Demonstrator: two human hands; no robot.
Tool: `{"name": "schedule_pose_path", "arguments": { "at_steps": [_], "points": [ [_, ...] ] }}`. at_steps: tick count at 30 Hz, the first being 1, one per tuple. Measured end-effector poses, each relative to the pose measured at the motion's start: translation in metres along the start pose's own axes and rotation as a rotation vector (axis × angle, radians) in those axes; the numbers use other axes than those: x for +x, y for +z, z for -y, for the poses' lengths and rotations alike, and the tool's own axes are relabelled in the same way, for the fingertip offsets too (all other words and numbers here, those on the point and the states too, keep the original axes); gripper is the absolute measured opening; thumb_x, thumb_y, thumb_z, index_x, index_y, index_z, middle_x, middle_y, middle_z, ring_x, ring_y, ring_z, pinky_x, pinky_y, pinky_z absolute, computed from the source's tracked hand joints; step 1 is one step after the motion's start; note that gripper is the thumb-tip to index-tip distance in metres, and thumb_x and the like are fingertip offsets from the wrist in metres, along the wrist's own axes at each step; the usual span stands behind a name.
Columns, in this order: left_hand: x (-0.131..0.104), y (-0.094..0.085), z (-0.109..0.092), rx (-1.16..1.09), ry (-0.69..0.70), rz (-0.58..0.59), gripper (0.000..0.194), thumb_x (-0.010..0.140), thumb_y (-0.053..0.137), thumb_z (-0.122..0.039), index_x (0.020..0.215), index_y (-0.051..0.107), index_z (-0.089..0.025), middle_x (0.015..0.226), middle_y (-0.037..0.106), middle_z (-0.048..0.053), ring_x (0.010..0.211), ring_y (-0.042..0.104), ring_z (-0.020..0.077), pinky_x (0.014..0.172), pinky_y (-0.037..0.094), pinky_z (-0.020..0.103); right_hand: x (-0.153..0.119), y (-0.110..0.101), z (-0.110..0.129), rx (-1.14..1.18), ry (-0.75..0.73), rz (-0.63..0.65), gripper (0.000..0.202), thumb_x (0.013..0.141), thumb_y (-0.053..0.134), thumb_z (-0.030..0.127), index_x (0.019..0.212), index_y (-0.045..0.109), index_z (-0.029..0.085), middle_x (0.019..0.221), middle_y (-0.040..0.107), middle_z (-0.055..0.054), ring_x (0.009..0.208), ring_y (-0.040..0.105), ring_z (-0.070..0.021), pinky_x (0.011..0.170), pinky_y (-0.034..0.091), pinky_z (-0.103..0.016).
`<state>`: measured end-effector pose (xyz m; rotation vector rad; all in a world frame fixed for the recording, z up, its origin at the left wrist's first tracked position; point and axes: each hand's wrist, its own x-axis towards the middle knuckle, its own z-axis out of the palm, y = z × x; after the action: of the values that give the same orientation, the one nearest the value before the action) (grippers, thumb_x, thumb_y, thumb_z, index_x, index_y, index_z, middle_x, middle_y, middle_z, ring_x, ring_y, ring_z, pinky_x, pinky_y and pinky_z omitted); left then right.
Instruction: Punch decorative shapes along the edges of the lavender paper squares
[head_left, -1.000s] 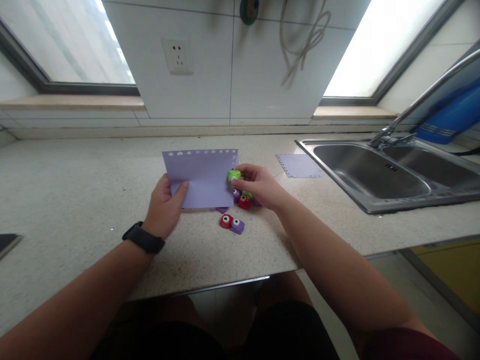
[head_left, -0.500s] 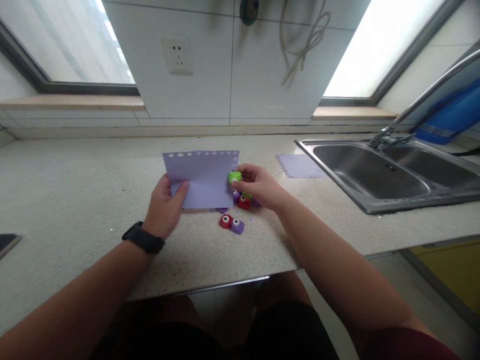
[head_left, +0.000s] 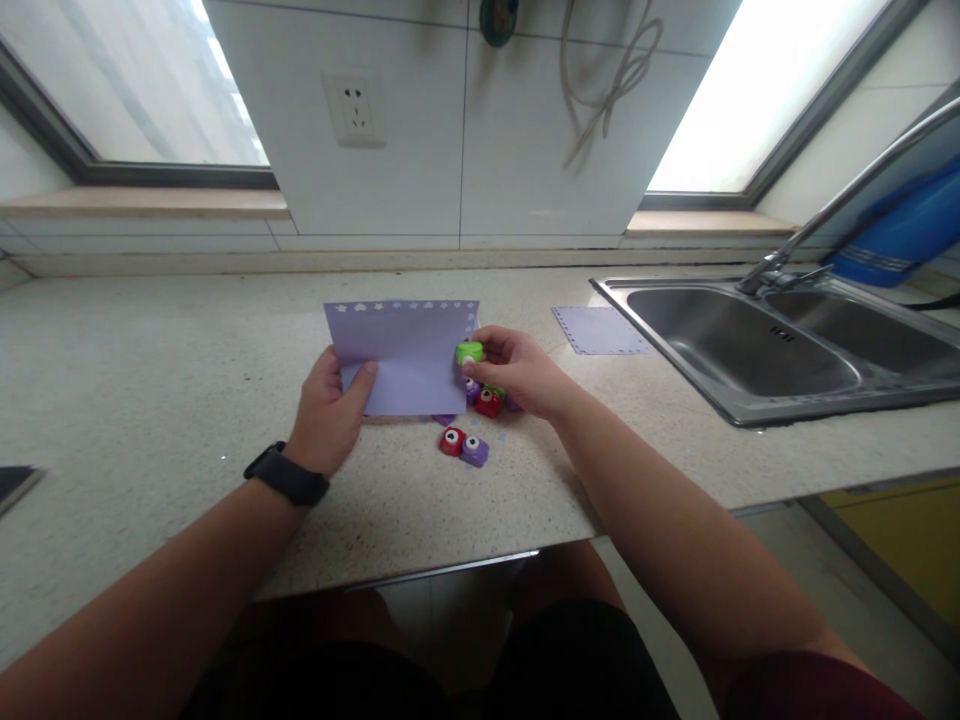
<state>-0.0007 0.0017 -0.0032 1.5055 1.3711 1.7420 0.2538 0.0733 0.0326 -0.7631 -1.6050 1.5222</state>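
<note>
A purple sheet of paper (head_left: 409,360) with small shapes punched along its top edge is held up above the counter. My left hand (head_left: 330,410) grips its left side, thumb on the front. At the sheet's right edge, my right hand (head_left: 517,370) pinches a green craft punch (head_left: 469,353), which touches the paper. Below that hand lie more punches, among them a red one (head_left: 488,402), partly covered by the hand. Nearer the front, a red punch (head_left: 451,441) and a purple punch (head_left: 474,450) sit side by side.
Another purple sheet (head_left: 600,331) with punched edges lies flat on the counter (head_left: 150,400), left of the steel sink (head_left: 735,340). A dark flat object (head_left: 16,485) is at the far left. Small paper bits lie near the punches.
</note>
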Motion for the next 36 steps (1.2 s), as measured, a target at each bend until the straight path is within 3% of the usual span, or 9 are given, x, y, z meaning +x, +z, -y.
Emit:
{"name": "schedule_pose_path", "arguments": {
  "at_steps": [20, 36],
  "points": [
    [-0.002, -0.001, 0.007, -0.065, -0.037, 0.03, 0.039, 0.092, 0.073, -0.038, 0.127, 0.068, -0.021, 0.126, 0.073, 0.011, 0.118, 0.068, 0.0275, 0.113, 0.047, 0.052, -0.002, 0.004, 0.006, 0.057, 0.012, 0.006, 0.036, 0.072, 0.087, 0.025, 0.102, 0.067, 0.021, 0.091, 0.07, -0.001, 0.083, 0.066, -0.0152, 0.083, 0.055, -0.032],
    [-0.003, -0.002, 0.006, -0.104, -0.095, 0.054, 0.04, 0.088, 0.077, -0.04, 0.121, 0.067, -0.02, 0.127, 0.073, 0.011, 0.119, 0.068, 0.0283, 0.112, 0.048, 0.051, -0.005, 0.003, 0.012, -0.005, 0.031, -0.007, 0.038, 0.064, 0.089, 0.028, 0.078, 0.055, 0.022, 0.072, 0.059, 0.004, 0.063, 0.053, -0.0119, 0.059, 0.042, -0.028]
  ]
}}
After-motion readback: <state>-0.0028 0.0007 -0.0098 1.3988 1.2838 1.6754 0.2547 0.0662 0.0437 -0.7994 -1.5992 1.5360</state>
